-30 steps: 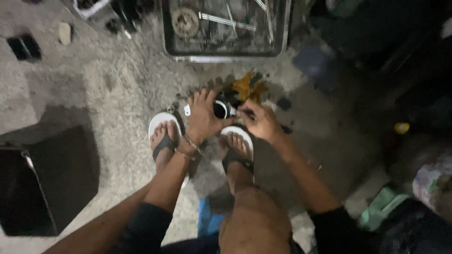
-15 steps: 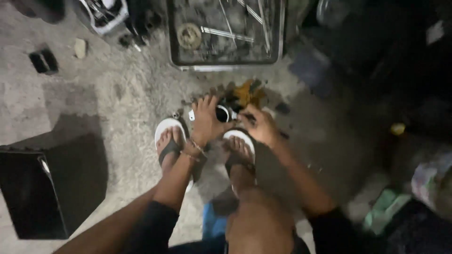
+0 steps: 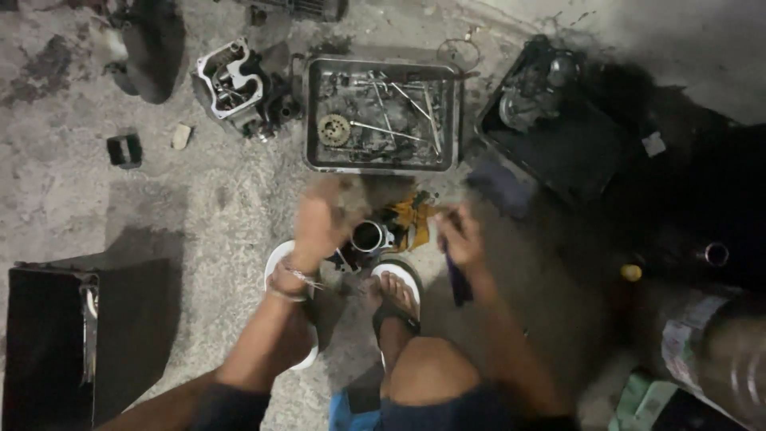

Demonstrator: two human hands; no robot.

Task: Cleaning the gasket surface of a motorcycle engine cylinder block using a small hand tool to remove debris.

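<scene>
Seemingly both blurred hands, left [image 3: 319, 219] and right [image 3: 460, 235], grips unclear, beside dark cylinder [image 3: 369, 237] below grey tray [image 3: 456, 120].

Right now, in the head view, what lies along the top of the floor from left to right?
Small dark block → pale stone → engine casting → metal tray of parts → black tray.

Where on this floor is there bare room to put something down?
Bare concrete lies left of the left hand, between the metal tray, the engine part and the black box. It is crowded around the cylinder and between tray and black bin.
</scene>
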